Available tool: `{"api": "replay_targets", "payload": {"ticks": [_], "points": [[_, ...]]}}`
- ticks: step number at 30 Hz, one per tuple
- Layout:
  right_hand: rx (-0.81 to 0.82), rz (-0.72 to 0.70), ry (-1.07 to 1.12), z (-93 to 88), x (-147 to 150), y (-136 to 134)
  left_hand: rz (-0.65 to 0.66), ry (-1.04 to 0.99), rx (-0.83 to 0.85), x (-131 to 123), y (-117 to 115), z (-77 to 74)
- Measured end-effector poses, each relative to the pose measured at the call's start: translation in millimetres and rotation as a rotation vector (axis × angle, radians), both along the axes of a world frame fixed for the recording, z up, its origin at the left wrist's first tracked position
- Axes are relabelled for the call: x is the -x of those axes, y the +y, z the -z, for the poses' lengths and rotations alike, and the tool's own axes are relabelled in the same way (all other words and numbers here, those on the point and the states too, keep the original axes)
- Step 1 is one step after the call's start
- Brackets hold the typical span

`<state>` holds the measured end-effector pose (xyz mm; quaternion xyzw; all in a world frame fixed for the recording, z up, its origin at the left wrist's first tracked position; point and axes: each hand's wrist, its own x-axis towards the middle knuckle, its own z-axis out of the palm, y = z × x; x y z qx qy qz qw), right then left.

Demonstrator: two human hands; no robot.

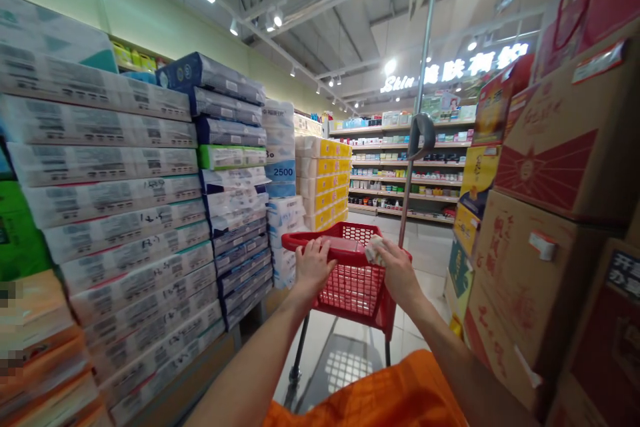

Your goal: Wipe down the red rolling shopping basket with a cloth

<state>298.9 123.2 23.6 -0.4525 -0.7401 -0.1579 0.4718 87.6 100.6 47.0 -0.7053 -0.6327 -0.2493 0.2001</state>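
A red plastic shopping cart (353,287) stands right in front of me, its mesh basket facing forward. My left hand (313,268) lies over the left part of the cart's red handle (345,250), fingers curled round it. At the handle's right end, my right hand (399,273) holds a crumpled white cloth or tissue (375,250) against the bar. Which of the two the white piece is, I cannot tell. The fingers of that hand are partly hidden behind its back. A grey metal pole with a curved hook (423,137) rises just beyond the cart's right side.
Tall stacks of wrapped paper packs (135,213) line the left side, with yellow-and-white packs (325,180) farther on. Cardboard boxes (530,267) are piled close on the right. Shelves of small goods (405,163) cross the far end, beyond a pale tiled floor (425,240).
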Motion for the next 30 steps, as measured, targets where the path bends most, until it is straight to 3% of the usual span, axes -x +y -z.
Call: {"api": "replay_targets", "payload": {"ticks": [4, 10, 16, 23, 27, 30], "points": [[0.037, 0.203, 0.069, -0.8, -7, 5, 0.029, 0.025, -0.021, -3, -3, -0.5], [0.067, 0.09, -0.111, -8.4, 55, -11, 0.033, 0.007, -0.059, -4, -3, 5.0], [0.128, 0.207, -0.037, -13.3, 37, 5, 0.069, -0.076, 0.042, 12, -2, 10.0], [0.052, -0.076, -0.17, -17.4, 97, 4, 0.136, -0.091, 0.102, 18, -3, 9.5], [0.097, -0.028, -0.049, -18.0, 87, 9, 0.186, -0.214, 0.032, 20, -2, 6.3], [0.114, -0.151, 0.054, -18.0, 76, 14, 0.294, -0.365, -0.072, 4, 3, -2.3]]}}
